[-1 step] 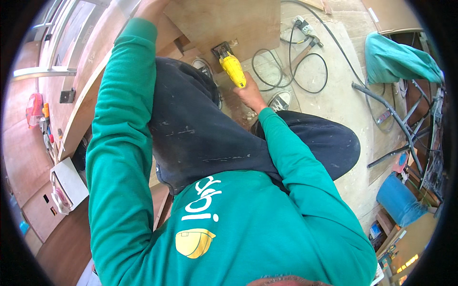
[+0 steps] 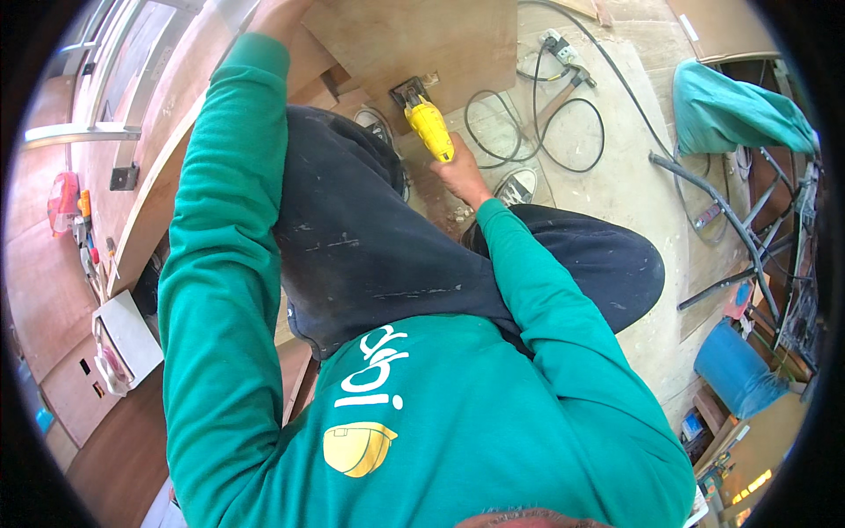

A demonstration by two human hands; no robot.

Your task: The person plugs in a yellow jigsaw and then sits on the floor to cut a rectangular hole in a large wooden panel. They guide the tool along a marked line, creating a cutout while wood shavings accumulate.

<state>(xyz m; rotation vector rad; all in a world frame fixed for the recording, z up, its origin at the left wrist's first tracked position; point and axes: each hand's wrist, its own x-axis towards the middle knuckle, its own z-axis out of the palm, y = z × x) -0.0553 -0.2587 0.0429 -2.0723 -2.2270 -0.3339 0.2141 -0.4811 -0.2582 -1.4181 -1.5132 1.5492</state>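
My right hand [image 2: 462, 176] grips a yellow power tool, apparently a jigsaw [image 2: 429, 128], by its rear body. The dark base plate of the tool meets the lower edge of a plywood sheet [image 2: 414, 40] at the top centre. My left hand [image 2: 273, 18] reaches up to the top edge of the view among wooden boards; it is blurred and its fingers cannot be made out. A black cable [image 2: 493, 97] lies in loops on the floor to the right of the tool, near a wooden-handled hammer [image 2: 563, 97].
A power strip [image 2: 559, 50] lies at the upper right. A metal frame [image 2: 748, 229] with teal cloth [image 2: 739, 106] stands right, above a blue bucket [image 2: 731, 370]. Aluminium rails [image 2: 84, 132] and assorted tools [image 2: 88, 233] are on the left. My sneakers [image 2: 515, 189] are on the floor.
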